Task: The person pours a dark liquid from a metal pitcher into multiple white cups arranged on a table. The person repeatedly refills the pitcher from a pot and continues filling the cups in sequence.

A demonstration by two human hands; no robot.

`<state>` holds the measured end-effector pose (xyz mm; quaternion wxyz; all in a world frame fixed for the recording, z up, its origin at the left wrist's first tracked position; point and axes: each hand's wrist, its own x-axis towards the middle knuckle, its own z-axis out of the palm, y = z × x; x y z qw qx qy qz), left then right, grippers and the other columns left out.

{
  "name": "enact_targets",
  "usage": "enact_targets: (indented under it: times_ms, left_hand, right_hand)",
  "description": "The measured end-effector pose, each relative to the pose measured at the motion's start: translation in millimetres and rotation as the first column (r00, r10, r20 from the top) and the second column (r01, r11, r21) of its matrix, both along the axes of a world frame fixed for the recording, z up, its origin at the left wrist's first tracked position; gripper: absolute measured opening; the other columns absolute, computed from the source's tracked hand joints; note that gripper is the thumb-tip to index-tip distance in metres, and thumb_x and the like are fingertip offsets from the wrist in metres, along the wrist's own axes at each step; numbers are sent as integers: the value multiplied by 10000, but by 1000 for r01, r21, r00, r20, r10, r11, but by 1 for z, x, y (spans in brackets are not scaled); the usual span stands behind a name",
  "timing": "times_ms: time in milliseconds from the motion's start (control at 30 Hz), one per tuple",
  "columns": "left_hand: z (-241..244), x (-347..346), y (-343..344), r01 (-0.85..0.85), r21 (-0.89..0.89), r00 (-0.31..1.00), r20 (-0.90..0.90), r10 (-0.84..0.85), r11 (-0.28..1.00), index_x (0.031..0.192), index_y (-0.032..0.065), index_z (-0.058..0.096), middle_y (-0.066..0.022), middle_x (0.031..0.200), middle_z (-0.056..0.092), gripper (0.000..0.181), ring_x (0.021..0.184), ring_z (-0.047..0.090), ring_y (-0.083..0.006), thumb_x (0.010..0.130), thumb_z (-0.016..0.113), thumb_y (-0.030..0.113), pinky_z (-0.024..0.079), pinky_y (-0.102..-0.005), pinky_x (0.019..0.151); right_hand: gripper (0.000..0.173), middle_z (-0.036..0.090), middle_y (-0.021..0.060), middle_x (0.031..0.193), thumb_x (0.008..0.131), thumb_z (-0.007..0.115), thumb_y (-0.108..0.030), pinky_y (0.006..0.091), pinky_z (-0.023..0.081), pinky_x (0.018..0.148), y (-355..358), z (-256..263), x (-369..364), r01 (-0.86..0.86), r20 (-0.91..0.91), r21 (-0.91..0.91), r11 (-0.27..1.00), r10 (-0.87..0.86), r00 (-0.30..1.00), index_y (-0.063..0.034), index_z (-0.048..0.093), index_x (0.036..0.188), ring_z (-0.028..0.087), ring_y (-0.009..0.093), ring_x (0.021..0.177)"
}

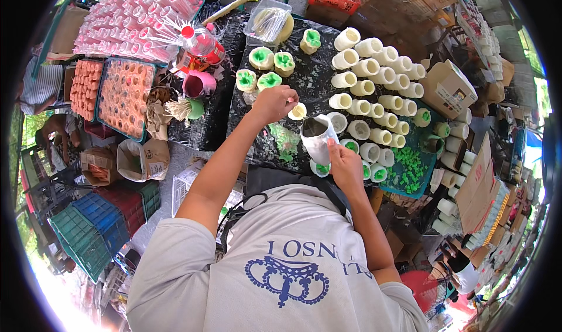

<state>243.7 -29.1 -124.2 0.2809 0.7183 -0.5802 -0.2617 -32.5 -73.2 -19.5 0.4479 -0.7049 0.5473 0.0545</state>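
My right hand grips the handle of a wax-coated pouring jug, which is tilted with its mouth facing up and left. Next to the jug's lip stands a small round mould with pale yellow contents. Just above and left of that mould, my left hand hovers with bent fingers; whether anything thin is between them is too small to tell. Pale moulds with green wax stand behind my left hand. Right of the jug, rows of hollow cream wax cups lean on the black-covered table.
Green wax pieces lie on a teal tray at right. At left are a tray of orange cups, a pink pot and a plastic bottle. A clear box of white wicks sits at the back. Other people are near both sides.
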Motion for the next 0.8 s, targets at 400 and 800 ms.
enact_targets:
  times_ms: [400,800]
  left_hand:
    - [-2,1,0,10,-5,1000,11,-10,1000,932,92,730,-63,929,712,131,912,698,-288,919,739,221,558,-424,805]
    - [-1,2,1,-11,3,1000,4,11,1000,933,91,728,-69,934,713,135,913,702,-294,907,743,222,558,-426,806]
  right_hand:
    - [743,587,179,621,1058,463,-641,463,444,610,2,3,1,12,9,5,1000,-12,1000,15,654,766,564,338,595]
    - [641,530,13,558,1084,531,-548,289,416,518,4,-8,1,59,105,38,998,-62,993,-49,591,685,537,98,526]
